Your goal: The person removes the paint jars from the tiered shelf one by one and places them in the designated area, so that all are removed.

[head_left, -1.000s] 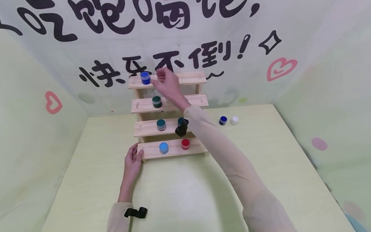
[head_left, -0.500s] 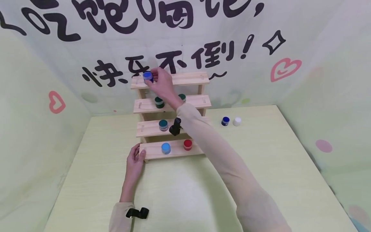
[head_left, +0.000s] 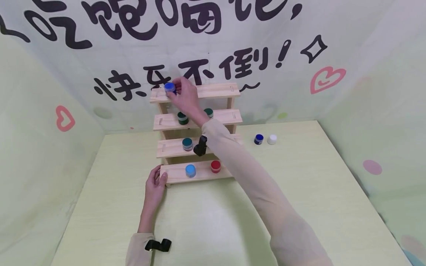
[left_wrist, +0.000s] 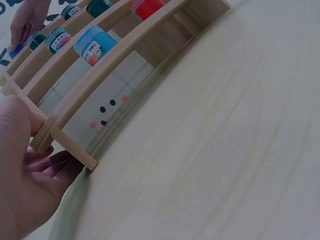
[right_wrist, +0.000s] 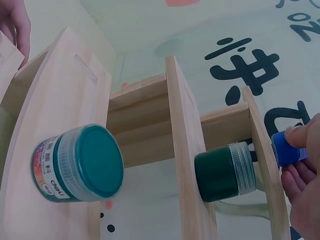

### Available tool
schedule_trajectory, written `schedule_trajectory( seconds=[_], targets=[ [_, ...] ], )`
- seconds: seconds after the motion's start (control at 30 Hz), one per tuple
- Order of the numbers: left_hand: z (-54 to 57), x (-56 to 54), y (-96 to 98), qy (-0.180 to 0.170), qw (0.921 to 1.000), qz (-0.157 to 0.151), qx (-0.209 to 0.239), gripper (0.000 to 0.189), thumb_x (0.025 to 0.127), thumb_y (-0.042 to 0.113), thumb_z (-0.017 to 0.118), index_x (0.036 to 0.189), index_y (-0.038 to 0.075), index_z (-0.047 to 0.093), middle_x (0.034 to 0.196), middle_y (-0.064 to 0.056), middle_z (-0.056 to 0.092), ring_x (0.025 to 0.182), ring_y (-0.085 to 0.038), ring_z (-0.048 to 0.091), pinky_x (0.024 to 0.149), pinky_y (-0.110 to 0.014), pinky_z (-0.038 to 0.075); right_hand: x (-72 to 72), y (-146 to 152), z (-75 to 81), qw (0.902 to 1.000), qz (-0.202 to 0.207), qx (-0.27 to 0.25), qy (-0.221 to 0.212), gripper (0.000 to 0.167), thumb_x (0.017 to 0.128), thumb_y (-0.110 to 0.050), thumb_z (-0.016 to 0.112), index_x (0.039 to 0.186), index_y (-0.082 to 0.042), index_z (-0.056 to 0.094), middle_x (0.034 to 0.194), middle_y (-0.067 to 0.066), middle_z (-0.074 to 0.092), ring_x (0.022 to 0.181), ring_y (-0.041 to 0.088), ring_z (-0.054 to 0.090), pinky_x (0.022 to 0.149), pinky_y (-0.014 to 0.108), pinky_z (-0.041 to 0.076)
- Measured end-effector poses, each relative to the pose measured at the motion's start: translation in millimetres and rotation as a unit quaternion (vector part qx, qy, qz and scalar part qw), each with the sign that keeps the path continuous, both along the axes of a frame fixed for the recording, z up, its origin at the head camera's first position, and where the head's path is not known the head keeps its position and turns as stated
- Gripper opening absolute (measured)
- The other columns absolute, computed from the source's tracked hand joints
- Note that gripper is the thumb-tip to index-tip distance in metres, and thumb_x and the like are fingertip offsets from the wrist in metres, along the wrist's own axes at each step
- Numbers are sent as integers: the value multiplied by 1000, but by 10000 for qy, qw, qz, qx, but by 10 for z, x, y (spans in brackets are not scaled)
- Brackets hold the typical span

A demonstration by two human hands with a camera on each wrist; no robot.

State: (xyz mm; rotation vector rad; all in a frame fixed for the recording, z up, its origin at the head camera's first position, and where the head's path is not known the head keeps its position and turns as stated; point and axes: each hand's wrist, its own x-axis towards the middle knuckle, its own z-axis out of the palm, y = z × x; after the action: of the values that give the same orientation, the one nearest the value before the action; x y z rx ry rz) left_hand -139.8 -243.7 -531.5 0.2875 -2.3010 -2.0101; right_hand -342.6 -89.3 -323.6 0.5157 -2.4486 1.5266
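My right hand pinches a blue paint jar at the left of the top step of a wooden tiered rack. In the right wrist view, thumb and fingers lie on either side of that blue jar. My left hand grips the left end of the bottom step, thumb on top. The bottom step bears a light blue jar and a red jar. A teal jar and a dark green jar stand on the middle steps, with another green jar partly behind my right arm.
On the table, right of the rack, stand a dark blue jar and a white jar. A wall with large black lettering rises close behind the rack. My right forearm crosses in front of the steps.
My right hand has moved left and its fingers have closed on the blue jar. The left hand keeps its grip on the rack. The head view has shifted slightly.
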Motion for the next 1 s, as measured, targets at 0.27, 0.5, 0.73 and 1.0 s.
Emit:
schedule_trajectory(
  seconds=[0.27, 0.5, 0.73, 1.0],
  targets=[
    [-20, 10, 3, 150, 9998, 67, -124, 50, 107, 17, 51, 152, -1, 37, 146, -24, 51, 119, -7, 56, 90, -5, 50, 65, 139, -10, 9985, -114, -473, 242, 37, 93, -13, 74, 125, -1, 59, 123, 11, 66, 109, 18, 63, 94, 15, 52],
    [-32, 2, 15, 96, 9999, 69, -100, 50, 107, 16, 50, 152, 0, 37, 148, -23, 49, 132, -27, 51, 92, -3, 48, 86, 279, -53, 9962, -361, -693, 376, 36, 92, -13, 76, 122, 0, 60, 121, 12, 67, 107, 19, 65, 94, 18, 54],
    [-20, -6, 10, 8, 10000, 34, -85, 51, 107, 16, 50, 153, 1, 36, 150, -23, 47, 136, -31, 48, 92, -2, 47, 66, 457, -108, 9937, -540, -817, 540, 37, 91, -11, 76, 123, 1, 60, 121, 14, 67, 107, 21, 66, 94, 19, 55],
    [-4, 2, 25, -36, 10000, 56, -67, 51, 107, 17, 50, 153, 1, 35, 150, -22, 47, 135, -29, 49, 91, -1, 47, 62, 645, -152, 9904, -686, -926, 764, 38, 90, -8, 76, 122, 4, 60, 121, 17, 67, 107, 25, 66, 97, 23, 55]
  ],
)
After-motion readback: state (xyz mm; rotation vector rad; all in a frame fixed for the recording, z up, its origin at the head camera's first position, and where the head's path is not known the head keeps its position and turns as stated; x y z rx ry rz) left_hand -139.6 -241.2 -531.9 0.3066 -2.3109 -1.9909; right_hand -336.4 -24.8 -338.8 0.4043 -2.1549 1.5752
